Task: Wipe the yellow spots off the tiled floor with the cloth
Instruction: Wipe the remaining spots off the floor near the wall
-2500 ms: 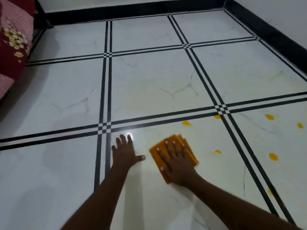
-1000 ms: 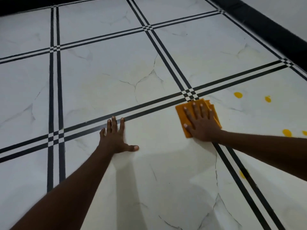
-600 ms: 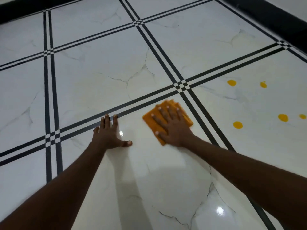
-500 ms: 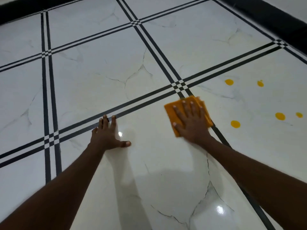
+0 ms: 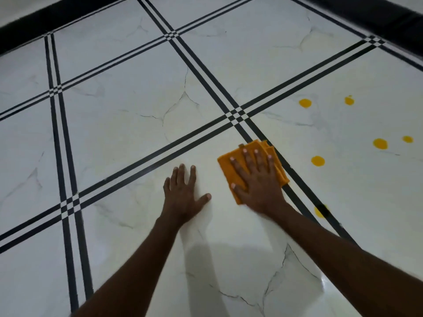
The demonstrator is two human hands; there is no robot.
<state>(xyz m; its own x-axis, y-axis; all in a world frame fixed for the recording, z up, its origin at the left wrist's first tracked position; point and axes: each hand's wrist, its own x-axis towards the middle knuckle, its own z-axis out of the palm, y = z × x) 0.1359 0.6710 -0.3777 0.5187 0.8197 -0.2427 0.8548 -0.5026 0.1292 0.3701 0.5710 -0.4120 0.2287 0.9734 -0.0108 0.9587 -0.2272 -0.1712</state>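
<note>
A folded orange cloth (image 5: 225, 164) lies flat on the white tiled floor (image 5: 119, 124), its right edge over a black double stripe. My right hand (image 5: 256, 181) presses down on it with fingers spread. My left hand (image 5: 184, 193) rests flat on the bare tile just left of the cloth, fingers apart, holding nothing. Several yellow spots mark the tile to the right: the nearest one (image 5: 318, 161) sits a short way right of the cloth, others (image 5: 305, 103) lie farther back, and one (image 5: 320, 211) lies on the stripe beside my right forearm.
Black double stripes (image 5: 206, 85) cross the floor in a grid. A black skirting (image 5: 366, 12) runs along the wall at the far right and along the back left. A shadow of my arms falls on the near tile.
My right hand has slid the cloth back and forth over the stripe by the tile crossing. The yellow spots seen earlier on the near tile are gone. My left hand stays planted.
</note>
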